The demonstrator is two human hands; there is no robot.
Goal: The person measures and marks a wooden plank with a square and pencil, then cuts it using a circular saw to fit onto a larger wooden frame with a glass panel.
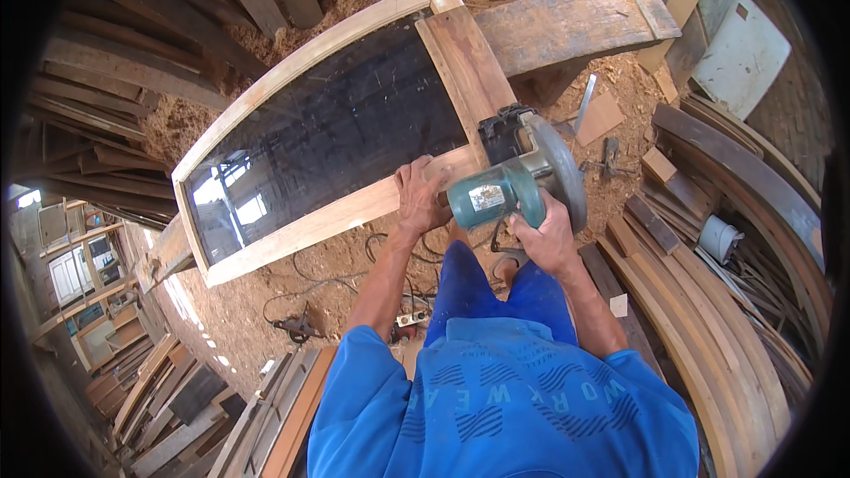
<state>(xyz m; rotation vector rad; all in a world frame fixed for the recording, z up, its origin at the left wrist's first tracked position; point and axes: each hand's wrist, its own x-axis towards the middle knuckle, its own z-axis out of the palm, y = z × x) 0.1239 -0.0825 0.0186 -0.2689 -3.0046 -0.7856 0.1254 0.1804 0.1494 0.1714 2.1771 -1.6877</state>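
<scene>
A green circular saw (482, 198) with a grey blade guard (558, 164) sits at the near right corner of a wooden frame (305, 235). My right hand (546, 237) is wrapped round the saw's rear handle. My left hand (421, 197) grips the frame's near rail just left of the saw motor, fingers bent over the wood. The frame surrounds a dark, glossy panel (332, 119) that reflects bright windows. A wide brown crosspiece (467, 66) closes its right end, against the saw's base. The blade's contact with the wood is hidden.
A thick wooden bench (571, 26) runs under the frame. Power cords and an extension socket (410, 319) lie on the sawdust-covered floor. Another power tool (298, 327) rests there. Stacked boards (699, 336) line the right; more timber leans at the back and left.
</scene>
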